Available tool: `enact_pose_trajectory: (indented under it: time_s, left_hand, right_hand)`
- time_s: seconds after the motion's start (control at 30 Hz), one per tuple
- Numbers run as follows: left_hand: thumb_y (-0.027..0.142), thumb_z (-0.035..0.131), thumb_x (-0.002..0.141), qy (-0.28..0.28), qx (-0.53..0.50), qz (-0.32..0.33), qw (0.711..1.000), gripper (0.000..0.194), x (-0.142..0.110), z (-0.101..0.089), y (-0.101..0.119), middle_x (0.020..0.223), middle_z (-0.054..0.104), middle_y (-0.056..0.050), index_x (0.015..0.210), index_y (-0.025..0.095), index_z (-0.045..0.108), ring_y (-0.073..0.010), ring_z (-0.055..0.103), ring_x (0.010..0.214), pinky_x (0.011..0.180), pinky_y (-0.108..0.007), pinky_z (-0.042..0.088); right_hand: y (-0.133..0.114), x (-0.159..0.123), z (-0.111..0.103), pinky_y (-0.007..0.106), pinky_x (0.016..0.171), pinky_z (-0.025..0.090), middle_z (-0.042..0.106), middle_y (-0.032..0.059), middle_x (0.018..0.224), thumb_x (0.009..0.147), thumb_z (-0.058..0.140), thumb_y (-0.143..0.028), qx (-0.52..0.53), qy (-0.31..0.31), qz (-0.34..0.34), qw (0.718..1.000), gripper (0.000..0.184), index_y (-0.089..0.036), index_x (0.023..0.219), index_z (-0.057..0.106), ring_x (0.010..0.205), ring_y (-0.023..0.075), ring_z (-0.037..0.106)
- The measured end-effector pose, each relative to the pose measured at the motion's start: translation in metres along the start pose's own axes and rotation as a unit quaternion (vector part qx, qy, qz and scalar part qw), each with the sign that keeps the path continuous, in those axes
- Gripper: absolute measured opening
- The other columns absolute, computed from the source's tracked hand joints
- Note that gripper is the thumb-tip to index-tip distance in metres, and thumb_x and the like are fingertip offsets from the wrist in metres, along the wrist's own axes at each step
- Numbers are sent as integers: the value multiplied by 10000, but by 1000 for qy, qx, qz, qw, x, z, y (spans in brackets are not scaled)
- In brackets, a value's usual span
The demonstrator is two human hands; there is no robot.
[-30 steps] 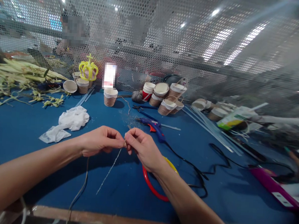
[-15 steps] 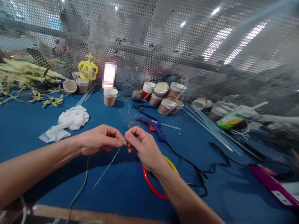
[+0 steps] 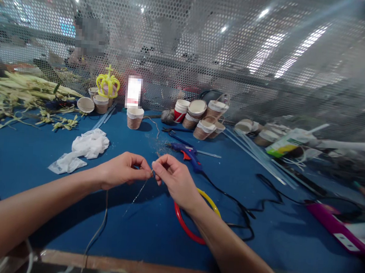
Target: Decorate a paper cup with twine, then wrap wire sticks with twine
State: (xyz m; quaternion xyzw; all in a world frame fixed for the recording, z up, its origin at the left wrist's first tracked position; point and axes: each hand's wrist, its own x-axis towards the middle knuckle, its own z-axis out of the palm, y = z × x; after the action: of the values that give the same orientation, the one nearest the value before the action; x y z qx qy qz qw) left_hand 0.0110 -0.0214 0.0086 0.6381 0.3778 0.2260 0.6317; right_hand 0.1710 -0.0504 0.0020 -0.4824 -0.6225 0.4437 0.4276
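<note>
Left hand (image 3: 151,173) and right hand (image 3: 153,167) meet, thumbs and fingertips pinched closed on a thin twisted strand (image 3: 138,194) that dangles above a blue table (image 3: 139,237). Beyond them lie a blue glue gun (image 3: 186,151) and a crumpled white bag (image 3: 91,143).
</note>
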Motion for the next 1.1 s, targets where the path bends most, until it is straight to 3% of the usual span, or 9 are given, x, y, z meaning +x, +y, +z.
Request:
enact_pose_trajectory:
  time_s: [0.23, 0.47, 0.63, 0.77, 1.0, 1.1]
  left_hand:
    - [241, 549, 690, 34, 52, 58, 996, 145, -1, 5, -2, 559, 466, 45, 614, 120, 525, -49, 348, 506, 477, -190, 271]
    - [256, 590, 653, -22, -98, -24, 995, 160, -3, 3, 2, 513, 415, 70, 627, 131, 494, -25, 239, 415, 401, -188, 158]
    - [265, 558, 695, 13, 40, 45, 998, 165, 1, 2, -3, 552, 451, 48, 628, 117, 533, -48, 324, 487, 457, -191, 245]
    - [280, 547, 699, 33, 69, 71, 995, 199, 1, 4, -3, 554, 460, 46, 585, 123, 502, -59, 353, 515, 505, -198, 284]
    - [333, 614, 641, -3, -74, -12, 997, 237, -2, 3, 2, 523, 434, 63, 602, 135, 489, -32, 258, 423, 409, -190, 181]
    - [325, 611, 643, 6, -45, -7, 999, 223, 0, 1, 1, 529, 439, 59, 619, 129, 509, -38, 286, 439, 412, -188, 195]
  right_hand:
    - [2, 1, 2, 214, 463, 355, 448, -58, 501, 739, 556, -384, -31, 37, 6, 999, 253, -179, 631, 454, 449, 68, 419]
    - [2, 2, 1, 210, 473, 392, 505, -42, 571, 715, 587, -365, 120, -49, 37, 991, 212, -169, 736, 511, 496, 73, 466]
    - [1, 2, 0, 207, 473, 387, 485, -53, 532, 705, 599, -370, 62, -27, 47, 997, 241, -171, 660, 471, 478, 68, 462]
    - [0, 2, 2, 203, 460, 379, 470, -60, 515, 706, 596, -371, 30, -1, 46, 999, 250, -172, 640, 459, 459, 63, 448]
    - [-1, 2, 2, 207, 461, 390, 510, -40, 599, 698, 606, -365, 119, -42, 34, 991, 220, -171, 768, 531, 495, 69, 465]
    - [-3, 2, 1, 205, 472, 387, 492, -48, 551, 703, 603, -359, 84, -35, 35, 995, 216, -167, 692, 505, 480, 65, 453]
